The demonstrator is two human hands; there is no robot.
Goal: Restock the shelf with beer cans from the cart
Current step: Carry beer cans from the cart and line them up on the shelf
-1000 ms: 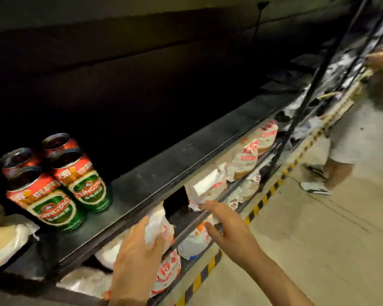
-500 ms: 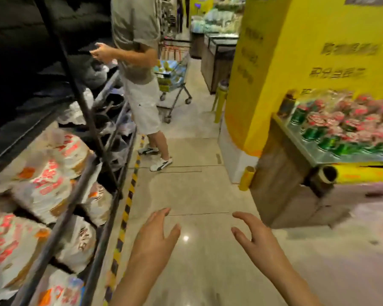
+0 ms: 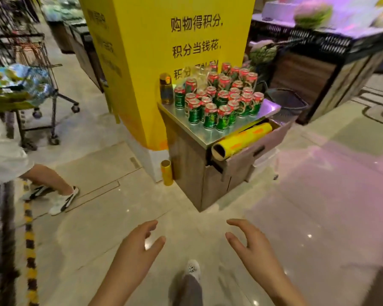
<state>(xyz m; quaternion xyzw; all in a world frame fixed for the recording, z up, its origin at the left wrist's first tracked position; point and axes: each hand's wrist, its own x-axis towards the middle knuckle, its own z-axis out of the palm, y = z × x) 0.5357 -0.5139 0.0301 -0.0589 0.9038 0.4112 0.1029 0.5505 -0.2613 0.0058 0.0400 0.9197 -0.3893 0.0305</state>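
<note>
Beer cans (image 3: 219, 100) packed upright on the steel-topped stand (image 3: 199, 133), far centre by the yellow pillar (image 3: 164, 62) — full ones I'd guess, hefty, rigid, slick; grab round the sidewall. Left hand (image 3: 137, 250) and right hand (image 3: 250, 248) near, fingers spread and loosely curved, holding nothing. A second ago the shelf filled the view; now the stand faces us, closer

metal-topped cart (image 3: 199, 131) | beer cans (image 3: 221, 100), dark bottle (image 3: 166, 89) standing on top

Bare forearms; grey trouser leg (image 3: 187, 290); white shoe (image 3: 193, 268), seemingly patterned.
</note>
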